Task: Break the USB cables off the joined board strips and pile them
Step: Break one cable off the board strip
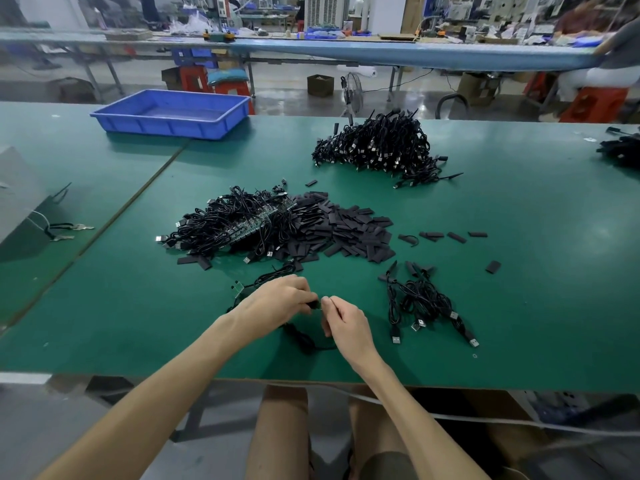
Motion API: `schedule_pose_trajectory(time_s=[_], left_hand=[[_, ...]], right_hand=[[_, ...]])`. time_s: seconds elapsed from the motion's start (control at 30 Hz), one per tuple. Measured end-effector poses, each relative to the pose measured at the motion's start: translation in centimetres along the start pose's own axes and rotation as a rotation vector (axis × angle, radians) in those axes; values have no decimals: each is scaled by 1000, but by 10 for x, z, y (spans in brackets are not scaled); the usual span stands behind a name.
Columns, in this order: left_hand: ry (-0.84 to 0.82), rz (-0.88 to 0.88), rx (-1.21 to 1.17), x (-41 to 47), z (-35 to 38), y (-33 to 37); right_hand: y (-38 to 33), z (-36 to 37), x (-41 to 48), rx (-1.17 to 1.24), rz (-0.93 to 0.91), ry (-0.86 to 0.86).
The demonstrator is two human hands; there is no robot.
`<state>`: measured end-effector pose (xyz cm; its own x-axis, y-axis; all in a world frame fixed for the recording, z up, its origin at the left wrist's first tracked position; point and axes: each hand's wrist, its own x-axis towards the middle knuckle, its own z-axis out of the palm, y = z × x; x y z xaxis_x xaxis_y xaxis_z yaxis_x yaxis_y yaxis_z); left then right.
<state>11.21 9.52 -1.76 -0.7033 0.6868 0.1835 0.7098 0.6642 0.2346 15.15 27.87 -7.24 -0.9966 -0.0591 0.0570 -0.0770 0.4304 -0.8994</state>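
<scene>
Head view: left hand (277, 301), right hand (346, 327) pinch board strip (239, 292) (print illegible).

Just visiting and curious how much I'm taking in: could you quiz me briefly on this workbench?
1. True or false: the blue tray is heaped full.
2. The small cable pile lies nearest: A) left hand B) right hand C) blue tray.
3. Fill in: the board strip held between both hands has a black ___ hanging from it.
Key: 1 false; 2 B; 3 cable.
</scene>
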Motion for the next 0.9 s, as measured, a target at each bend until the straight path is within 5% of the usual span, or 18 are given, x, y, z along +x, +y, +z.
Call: schedule_pose_trajectory(time_s=[0.17, 0.37, 0.9], left_hand=[[91, 74, 95, -4, 3, 7], [-106, -51, -69, 0, 2, -3], [-20, 20, 48, -1, 0, -1]], right_hand=[[-1, -1, 0, 41, 18, 26], [0, 0, -1, -10, -6, 6], [3, 1, 3, -9, -11, 23]])
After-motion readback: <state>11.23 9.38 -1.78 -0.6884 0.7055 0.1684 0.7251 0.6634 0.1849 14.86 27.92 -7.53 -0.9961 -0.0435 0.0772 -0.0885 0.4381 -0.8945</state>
